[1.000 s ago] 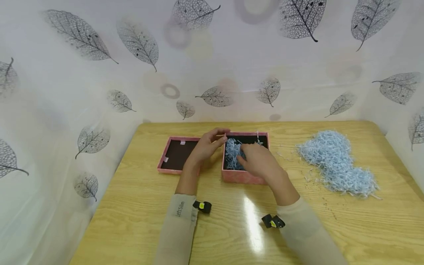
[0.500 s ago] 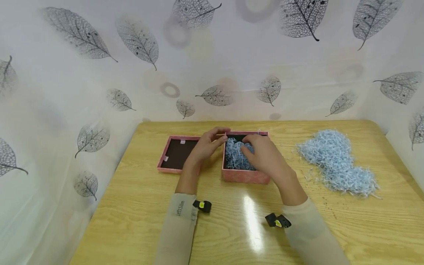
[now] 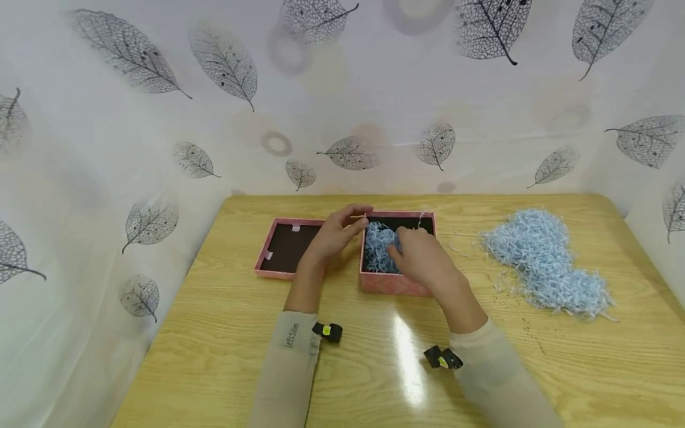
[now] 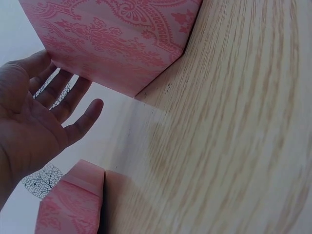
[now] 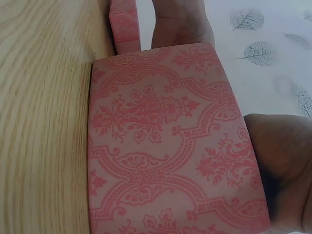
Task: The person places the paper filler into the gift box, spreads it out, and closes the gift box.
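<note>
A pink patterned box (image 3: 393, 284) with a dark inside stands on the table, blue shredded paper (image 3: 380, 246) lying in its left part. My left hand (image 3: 334, 235) touches the box's left rim; in the left wrist view that hand (image 4: 44, 107) has its fingers spread against the box side (image 4: 117, 44). Inside the box, my right hand (image 3: 423, 255) reaches down at the paper, its fingertips hidden. The right wrist view has the box wall (image 5: 165, 146) covering the fingers of the right hand (image 5: 287, 165).
Left of the box lies a pink lid (image 3: 275, 275) with its dark inside up. A large heap of light blue shredded paper (image 3: 540, 261) is on the right of the table (image 3: 353, 368), with loose shreds beside it. Behind stands a leaf-patterned curtain (image 3: 374, 89).
The right hand lifted slightly off the paper, then went back down into the box. Paper in the box spread rightward and is now partly behind that hand. The left hand stays at the rim.
</note>
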`<state>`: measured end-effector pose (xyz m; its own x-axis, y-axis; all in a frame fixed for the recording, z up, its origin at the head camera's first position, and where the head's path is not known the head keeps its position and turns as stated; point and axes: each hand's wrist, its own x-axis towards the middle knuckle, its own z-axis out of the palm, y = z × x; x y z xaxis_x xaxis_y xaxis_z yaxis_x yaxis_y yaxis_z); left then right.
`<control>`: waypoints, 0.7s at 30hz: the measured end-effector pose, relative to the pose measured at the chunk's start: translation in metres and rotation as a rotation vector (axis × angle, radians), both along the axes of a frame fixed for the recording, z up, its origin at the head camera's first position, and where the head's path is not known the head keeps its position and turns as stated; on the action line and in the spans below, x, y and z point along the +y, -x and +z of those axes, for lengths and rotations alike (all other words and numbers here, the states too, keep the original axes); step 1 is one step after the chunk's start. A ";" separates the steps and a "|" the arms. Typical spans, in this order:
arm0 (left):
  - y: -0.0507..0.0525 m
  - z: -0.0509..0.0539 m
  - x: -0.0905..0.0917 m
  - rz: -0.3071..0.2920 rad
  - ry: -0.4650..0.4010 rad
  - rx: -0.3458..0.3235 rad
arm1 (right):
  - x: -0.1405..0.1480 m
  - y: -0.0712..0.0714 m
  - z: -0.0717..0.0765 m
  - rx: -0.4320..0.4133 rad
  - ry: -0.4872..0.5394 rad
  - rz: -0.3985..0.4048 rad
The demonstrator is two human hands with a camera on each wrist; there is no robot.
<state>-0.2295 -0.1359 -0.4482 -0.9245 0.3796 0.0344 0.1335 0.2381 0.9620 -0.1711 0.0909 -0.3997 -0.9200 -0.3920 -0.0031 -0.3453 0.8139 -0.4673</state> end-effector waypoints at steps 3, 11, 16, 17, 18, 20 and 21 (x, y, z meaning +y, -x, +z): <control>0.000 0.001 0.000 -0.003 -0.005 -0.004 | 0.000 0.000 0.000 0.010 -0.004 0.003; -0.001 0.001 -0.001 -0.002 0.014 0.007 | 0.000 -0.001 0.000 -0.037 -0.038 0.078; -0.002 0.002 -0.001 0.001 0.011 -0.001 | 0.001 -0.001 0.002 -0.050 0.000 0.089; -0.002 0.002 -0.001 0.000 0.009 -0.004 | 0.004 0.000 0.002 -0.052 0.030 0.096; -0.002 0.002 -0.001 -0.001 0.008 -0.007 | 0.006 0.001 0.004 -0.058 0.070 0.099; -0.001 0.003 -0.001 -0.003 0.006 -0.008 | 0.015 0.003 0.009 -0.077 0.167 0.095; -0.001 0.003 -0.001 -0.003 0.006 -0.006 | 0.021 0.004 0.013 -0.085 0.219 0.088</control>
